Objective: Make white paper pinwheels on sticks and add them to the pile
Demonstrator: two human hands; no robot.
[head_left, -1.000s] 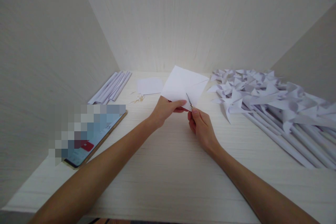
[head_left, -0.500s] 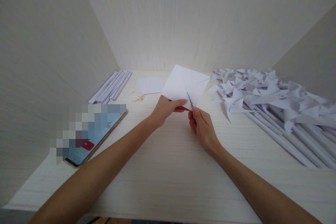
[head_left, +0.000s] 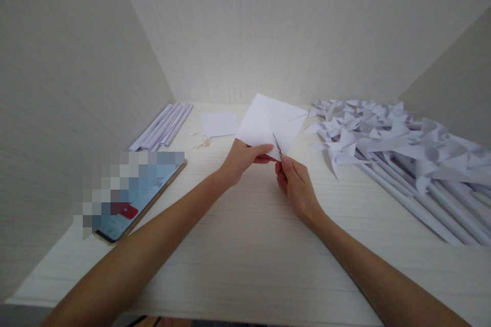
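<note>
My left hand (head_left: 241, 160) pinches the near corner of a square white paper sheet (head_left: 268, 121) and holds it tilted up above the pale wooden table (head_left: 245, 245). My right hand (head_left: 295, 186) grips small scissors (head_left: 277, 147), whose blades are in the sheet's lower edge, pointing along a crease toward its middle. The scissor handles are hidden inside my fingers.
A heap of white paper pinwheels on rolled paper sticks (head_left: 399, 153) covers the right side. Several rolled paper sticks (head_left: 163, 126) lie at the back left beside a small paper square (head_left: 219, 124) and tiny pins (head_left: 203, 143). A phone (head_left: 134, 196) lies at left. Walls close in on three sides.
The sheet has tipped up slightly and the scissors have edged a little further into its lower edge. Both hands stay in nearly the same place.
</note>
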